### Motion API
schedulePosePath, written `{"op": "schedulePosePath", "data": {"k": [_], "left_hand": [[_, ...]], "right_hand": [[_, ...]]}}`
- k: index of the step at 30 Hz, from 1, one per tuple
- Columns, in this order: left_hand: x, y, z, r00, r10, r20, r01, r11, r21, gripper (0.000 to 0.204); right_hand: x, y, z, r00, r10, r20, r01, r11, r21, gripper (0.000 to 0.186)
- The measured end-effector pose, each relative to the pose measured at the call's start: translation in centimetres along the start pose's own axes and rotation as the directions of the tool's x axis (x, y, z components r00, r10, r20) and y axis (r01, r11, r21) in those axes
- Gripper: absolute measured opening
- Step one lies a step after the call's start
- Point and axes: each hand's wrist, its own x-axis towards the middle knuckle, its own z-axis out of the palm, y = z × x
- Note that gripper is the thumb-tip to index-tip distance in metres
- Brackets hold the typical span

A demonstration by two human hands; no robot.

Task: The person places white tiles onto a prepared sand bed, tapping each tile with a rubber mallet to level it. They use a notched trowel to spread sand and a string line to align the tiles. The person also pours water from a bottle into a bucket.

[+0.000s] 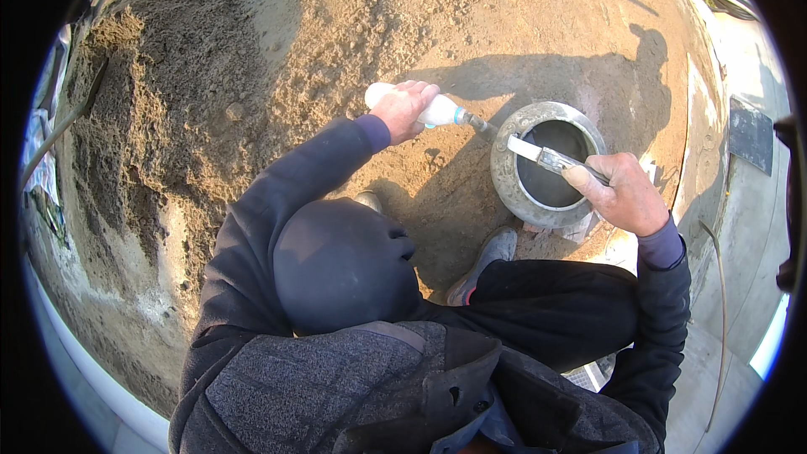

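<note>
A round, dull grey metal pot (504, 172) sits on the ground with its wide mouth facing up; its inside is dark. My right hand (626, 193) is closed around metal tongs (551, 160), which reach across the pot's mouth to its left rim. My left hand (402, 113) wraps around a white bottle-shaped tool (441, 111) with a light blue band. The tool's grey metal tip (479, 124) is at the pot's upper left side; I cannot tell whether it touches.
Rough, loose soil (185, 92) rises on the left. My shoe (492, 265) stands just below the pot, beside my bent knees. At the right lie a dark flat slab (750, 134) on pale paving (756, 210) and a thin cable (723, 311).
</note>
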Motion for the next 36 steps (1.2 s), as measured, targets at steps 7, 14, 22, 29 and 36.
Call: {"op": "schedulePosePath", "data": {"k": [7,14,22,29,36], "left_hand": [[0.0,0.1,0.0,0.999,0.017,-0.033,-0.017,1.000,0.008,0.064],[0.0,0.1,-0.2,1.000,0.003,-0.007,-0.003,1.000,-0.002,0.065],[0.0,0.4,-0.5,1.000,-0.017,-0.011,0.017,1.000,-0.015,0.062],[0.4,0.3,-1.0,0.994,-0.048,-0.098,0.044,0.998,-0.041,0.065],[1.1,1.3,-2.0,0.975,-0.144,-0.172,0.099,0.963,-0.249,0.060]], "right_hand": [[0.1,0.1,0.1,0.999,-0.036,-0.025,0.036,0.999,0.002,0.051],[0.1,-0.2,-0.1,1.000,-0.017,-0.013,0.017,1.000,0.006,0.047],[0.1,0.4,-0.1,0.999,0.053,-0.001,-0.053,0.998,0.034,0.048],[0.4,3.4,-0.6,0.987,0.162,0.024,-0.160,0.927,0.340,0.051],[3.2,8.9,-1.7,0.941,0.244,-0.234,-0.100,0.862,0.497,0.026]]}}
